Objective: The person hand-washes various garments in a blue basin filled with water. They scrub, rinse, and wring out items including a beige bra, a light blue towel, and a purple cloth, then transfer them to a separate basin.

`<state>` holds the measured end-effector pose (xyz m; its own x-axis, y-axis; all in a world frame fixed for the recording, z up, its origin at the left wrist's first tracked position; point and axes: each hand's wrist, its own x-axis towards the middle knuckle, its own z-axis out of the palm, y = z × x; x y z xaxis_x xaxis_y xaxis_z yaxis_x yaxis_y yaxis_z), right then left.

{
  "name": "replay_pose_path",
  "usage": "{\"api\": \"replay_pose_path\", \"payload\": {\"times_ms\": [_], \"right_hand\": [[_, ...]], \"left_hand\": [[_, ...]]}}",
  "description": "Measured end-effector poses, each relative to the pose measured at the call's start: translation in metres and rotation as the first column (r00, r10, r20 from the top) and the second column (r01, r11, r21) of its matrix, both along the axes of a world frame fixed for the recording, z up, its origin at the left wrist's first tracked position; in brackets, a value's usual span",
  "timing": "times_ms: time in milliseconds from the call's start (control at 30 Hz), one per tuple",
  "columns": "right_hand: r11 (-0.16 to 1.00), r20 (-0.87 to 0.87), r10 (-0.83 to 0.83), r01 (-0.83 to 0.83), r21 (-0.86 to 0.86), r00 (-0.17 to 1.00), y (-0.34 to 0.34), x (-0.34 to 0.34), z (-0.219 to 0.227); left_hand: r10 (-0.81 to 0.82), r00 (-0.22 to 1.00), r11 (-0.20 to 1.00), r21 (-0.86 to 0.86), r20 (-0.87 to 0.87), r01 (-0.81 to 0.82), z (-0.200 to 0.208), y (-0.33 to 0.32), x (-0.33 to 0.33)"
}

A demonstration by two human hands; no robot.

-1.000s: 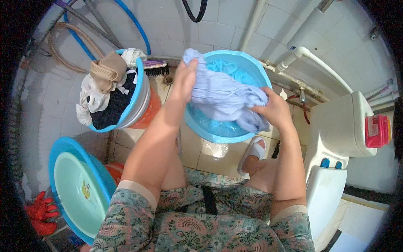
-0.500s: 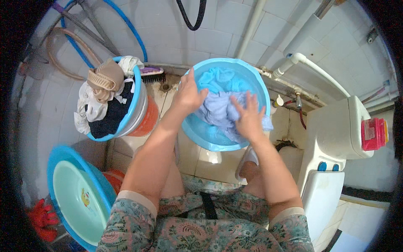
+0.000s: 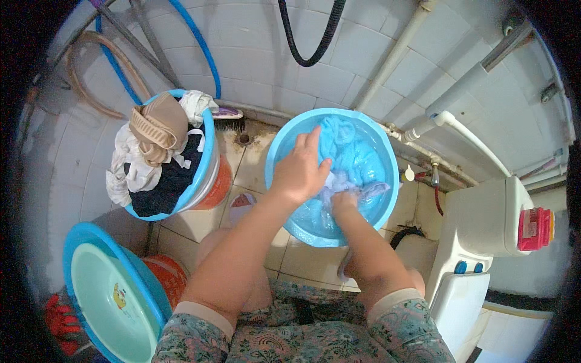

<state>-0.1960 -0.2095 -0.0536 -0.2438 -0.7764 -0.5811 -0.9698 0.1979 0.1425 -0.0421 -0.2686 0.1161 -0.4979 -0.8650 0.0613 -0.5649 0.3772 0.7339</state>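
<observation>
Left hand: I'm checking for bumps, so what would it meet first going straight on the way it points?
The left hand would probably meet the bright blue cloth first, with the basin's far rim beyond; its height is unclear, so it might clear them.

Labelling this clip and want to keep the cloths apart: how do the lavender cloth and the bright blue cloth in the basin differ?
The lavender cloth is pale purple; the blue cloth is vivid turquoise. The lavender cloth shows as a small bunched patch near the middle, while the blue cloth spreads wider, toward the far rim. The right hand is down at the lavender cloth. Both lie in the light blue basin.
</observation>
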Motion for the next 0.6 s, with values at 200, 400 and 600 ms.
{"api": "replay_pose_path", "payload": {"times_ms": [200, 400, 600], "right_hand": [[0.950, 0.073, -0.065, 0.084, -0.300, 0.995, -0.001, -0.017, 0.013], [0.932, 0.314, -0.124, 0.220, -0.290, 0.941, 0.008, -0.058, 0.142], [0.797, 0.291, -0.100, 0.251, -0.549, 0.952, 0.003, -0.020, 0.314]], "left_hand": [[-0.036, 0.993, 0.999, -0.037, 0.113, 0.041, -0.014, 0.001, 0.000], [-0.031, 0.990, 0.992, -0.115, 0.141, 0.047, -0.009, 0.010, 0.024], [-0.179, 0.939, 0.967, 0.123, -0.294, 0.223, 0.003, 0.019, 0.023]]}}
